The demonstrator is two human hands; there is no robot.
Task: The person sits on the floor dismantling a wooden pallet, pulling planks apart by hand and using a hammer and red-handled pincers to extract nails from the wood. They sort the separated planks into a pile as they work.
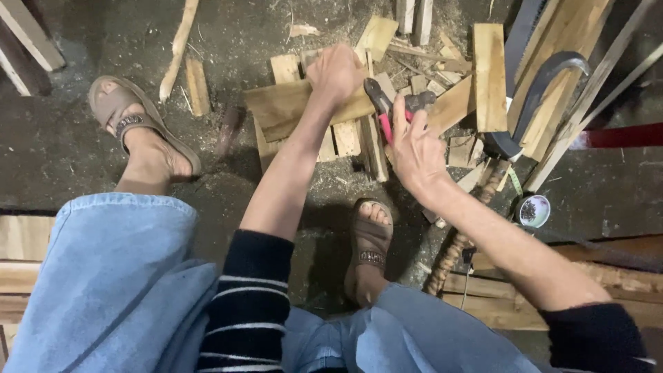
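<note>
On floor: left hand (336, 72) presses plank (286, 107); right hand (414, 148) grips pliers (384, 110).

Dark workshop floor strewn with sawdust and offcuts

The concrete floor (62, 145) is dark, stained and dusted with sawdust (331, 181). Pale wood scraps (197, 84) lie scattered across it, longer planks (21, 266) rest along the left edge, and light falls from above.

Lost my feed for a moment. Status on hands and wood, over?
Left hand pressing plank on scrap pile. Right hand gripping red-handled pliers, nose at plank's edge. Offcuts crowd underneath; sickle lies right.
</note>
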